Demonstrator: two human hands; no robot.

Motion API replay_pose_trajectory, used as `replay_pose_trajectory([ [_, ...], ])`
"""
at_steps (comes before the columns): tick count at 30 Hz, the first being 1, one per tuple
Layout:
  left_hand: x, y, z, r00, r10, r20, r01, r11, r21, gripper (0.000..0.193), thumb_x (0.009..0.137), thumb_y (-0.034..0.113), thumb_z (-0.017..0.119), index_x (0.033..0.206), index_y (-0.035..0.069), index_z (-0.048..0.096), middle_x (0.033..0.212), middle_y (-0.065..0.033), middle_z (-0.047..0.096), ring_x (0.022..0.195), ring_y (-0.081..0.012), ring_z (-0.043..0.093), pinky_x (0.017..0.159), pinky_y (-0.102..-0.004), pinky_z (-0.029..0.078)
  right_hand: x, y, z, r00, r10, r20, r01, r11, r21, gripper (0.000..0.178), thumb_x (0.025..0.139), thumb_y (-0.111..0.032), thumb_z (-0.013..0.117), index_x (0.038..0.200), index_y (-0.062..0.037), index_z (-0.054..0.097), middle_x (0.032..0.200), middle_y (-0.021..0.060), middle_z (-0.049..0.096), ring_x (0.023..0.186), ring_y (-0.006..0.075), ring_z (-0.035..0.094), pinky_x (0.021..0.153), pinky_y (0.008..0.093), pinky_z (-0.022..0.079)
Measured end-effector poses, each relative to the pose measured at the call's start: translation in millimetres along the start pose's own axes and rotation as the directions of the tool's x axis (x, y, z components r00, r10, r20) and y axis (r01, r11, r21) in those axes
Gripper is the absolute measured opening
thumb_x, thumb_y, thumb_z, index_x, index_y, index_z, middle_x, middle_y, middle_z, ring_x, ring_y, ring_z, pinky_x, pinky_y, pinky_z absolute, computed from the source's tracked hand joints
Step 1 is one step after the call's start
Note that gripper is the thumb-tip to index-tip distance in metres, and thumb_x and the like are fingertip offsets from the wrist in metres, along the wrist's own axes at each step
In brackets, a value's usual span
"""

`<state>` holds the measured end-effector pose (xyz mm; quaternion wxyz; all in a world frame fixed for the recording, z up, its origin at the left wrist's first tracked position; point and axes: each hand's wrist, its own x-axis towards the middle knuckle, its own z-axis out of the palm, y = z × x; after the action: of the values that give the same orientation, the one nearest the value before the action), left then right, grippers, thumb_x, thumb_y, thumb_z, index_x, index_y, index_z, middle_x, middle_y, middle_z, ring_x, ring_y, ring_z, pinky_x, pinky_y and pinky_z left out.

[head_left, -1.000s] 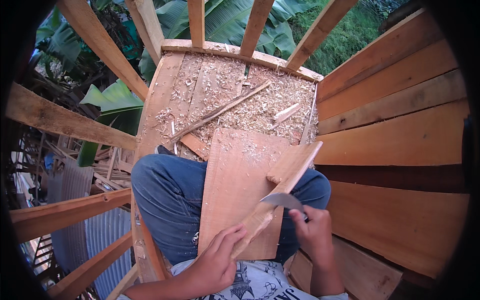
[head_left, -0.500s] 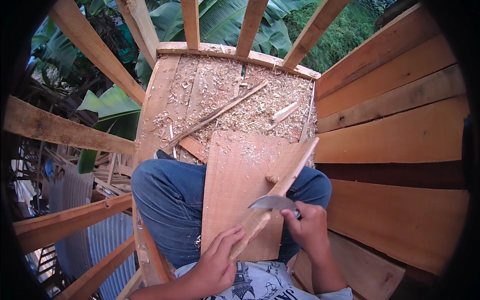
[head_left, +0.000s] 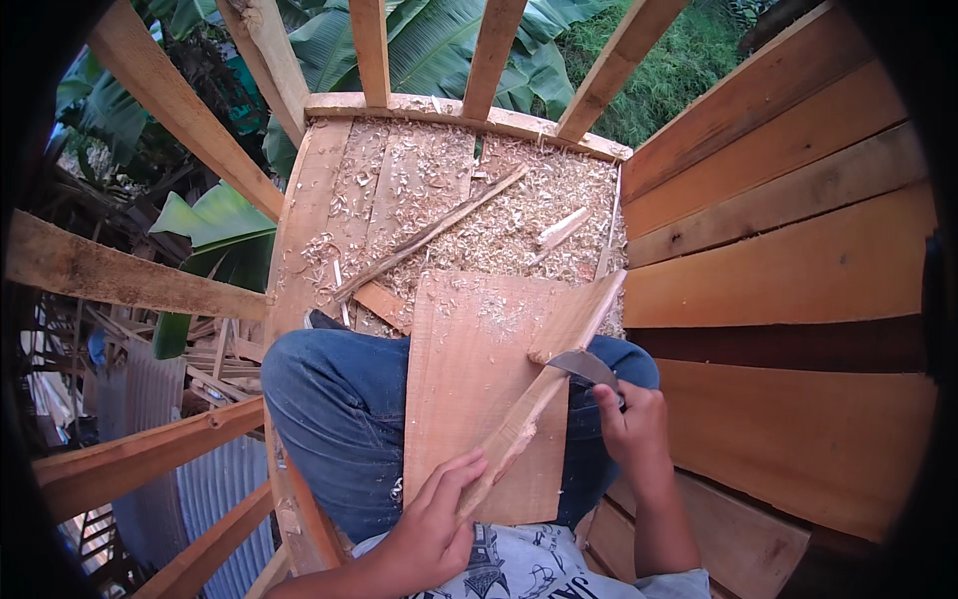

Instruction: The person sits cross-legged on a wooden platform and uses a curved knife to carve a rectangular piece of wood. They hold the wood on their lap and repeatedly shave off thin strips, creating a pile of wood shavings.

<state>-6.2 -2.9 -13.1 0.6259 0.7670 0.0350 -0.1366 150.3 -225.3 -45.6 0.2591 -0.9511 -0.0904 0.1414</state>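
My left hand (head_left: 439, 519) grips the near end of a long, narrow strip of wood (head_left: 507, 439). The strip slants away to the right, above a wide flat board (head_left: 454, 369) that lies across my lap. In my right hand (head_left: 635, 424) is a knife with a curved blade (head_left: 587, 367); its handle is mostly hidden by my fingers. The blade crosses the strip's right edge near the middle. A small curled shaving (head_left: 540, 356) sits beside the blade tip. Paler, roughly cut wood shows along the strip's edge.
Wood shavings (head_left: 499, 240) cover the plank floor, with a long thin stick (head_left: 434, 233) and a short split piece (head_left: 562, 230) among them. A slatted wooden railing (head_left: 140, 270) runs along the left and far sides. A plank wall (head_left: 778, 260) stands at the right.
My right hand and the knife have moved up and to the right along the strip, farther from my left hand. My left hand keeps its hold, and the view has shifted slightly.
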Motion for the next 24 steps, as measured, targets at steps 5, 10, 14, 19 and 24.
replay_pose_trajectory([
  [5, -1, -4, 1, 1.0, -0.007, 0.001, 0.007, 1.0, -0.022, 0.055, 0.081, -0.007, 0.051, 0.134, -0.004, 0.035, 0.137, -0.0263, 0.04, 0.131, -0.0386, 0.042, 0.108, -0.04, 0.033, -23, -28, 14, 0.968, -0.231, 0.094, 0.233, 0.973, -0.009, 0.051, 0.084, -0.048, 0.067, 0.063, -0.0017, 0.058, 0.057, 0.0186, 0.056, 0.055, 0.0392, 0.059, 0.051, 0.0446, 0.046],
  [10, 2, -7, 0, 1.0, 0.019, -0.019, -0.02, 0.999, -0.031, 0.055, 0.082, -0.008, 0.05, 0.135, -0.005, 0.035, 0.137, -0.0263, 0.04, 0.131, -0.0384, 0.043, 0.108, -0.0391, 0.033, -15, -24, 20, 0.982, -0.187, 0.007, 0.187, 0.982, -0.011, 0.051, 0.083, -0.047, 0.069, 0.062, -0.0025, 0.058, 0.054, 0.0171, 0.055, 0.054, 0.0369, 0.059, 0.048, 0.0422, 0.046],
  [14, -2, 0, 3, 1.0, -0.007, -0.004, 0.007, 1.0, 0.017, 0.055, 0.082, -0.008, 0.049, 0.134, -0.006, 0.034, 0.137, -0.0263, 0.04, 0.13, -0.038, 0.043, 0.107, -0.0386, 0.034, -12, -18, 11, 0.96, -0.279, 0.01, 0.279, 0.956, -0.089, 0.047, 0.085, -0.044, 0.068, 0.065, -0.0025, 0.06, 0.056, 0.0189, 0.056, 0.055, 0.0367, 0.061, 0.049, 0.0425, 0.046],
  [19, 2, 3, 3, 1.0, 0.011, -0.013, -0.011, 1.0, 0.015, 0.056, 0.081, -0.008, 0.05, 0.134, -0.006, 0.034, 0.137, -0.0263, 0.04, 0.13, -0.0378, 0.043, 0.107, -0.0388, 0.034, -3, -9, 16, 0.991, -0.118, -0.055, 0.122, 0.989, 0.085, 0.047, 0.086, -0.045, 0.067, 0.065, -0.0024, 0.061, 0.057, 0.0193, 0.056, 0.057, 0.0367, 0.061, 0.05, 0.0428, 0.046],
  [24, -4, -6, 5, 1.0, 0.02, -0.009, -0.02, 1.0, -0.02, 0.057, 0.08, -0.009, 0.049, 0.135, -0.005, 0.033, 0.137, -0.0264, 0.04, 0.131, -0.0378, 0.042, 0.108, -0.0386, 0.033, 7, 2, 22, 0.983, -0.145, -0.115, 0.151, 0.988, 0.041, 0.052, 0.087, -0.046, 0.064, 0.061, -0.0014, 0.056, 0.055, 0.0202, 0.054, 0.056, 0.0397, 0.059, 0.05, 0.0439, 0.045],
])
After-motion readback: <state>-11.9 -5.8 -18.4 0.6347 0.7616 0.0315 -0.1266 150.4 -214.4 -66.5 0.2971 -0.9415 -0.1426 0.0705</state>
